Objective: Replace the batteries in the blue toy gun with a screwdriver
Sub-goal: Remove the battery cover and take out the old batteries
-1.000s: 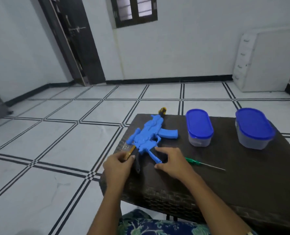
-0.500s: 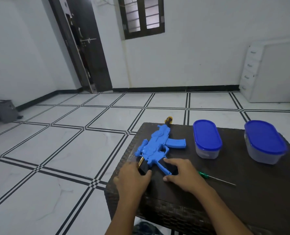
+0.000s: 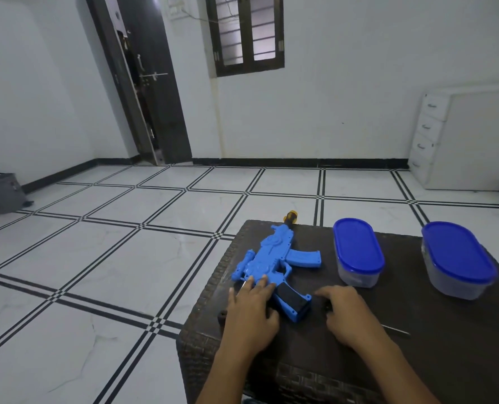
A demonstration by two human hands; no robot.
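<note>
The blue toy gun (image 3: 274, 258) lies flat on the dark woven table (image 3: 435, 363), its orange muzzle pointing away and its black-and-blue grip pointing toward me. My left hand (image 3: 251, 310) rests on the gun's rear end with its fingers straight. My right hand (image 3: 347, 313) lies just right of the grip, over the screwdriver's handle, fingers curled down around it. Only the metal shaft of the screwdriver (image 3: 397, 330) shows, poking out to the right of that hand.
Two clear tubs with blue lids stand behind my right hand, one in the middle (image 3: 359, 252) and one at the right (image 3: 458, 258). The table's left edge runs close to the gun. White tiled floor lies beyond.
My right hand left the gun's grip and moved right onto the screwdriver handle. My left hand slid forward onto the gun's rear. The camera tilted up.
</note>
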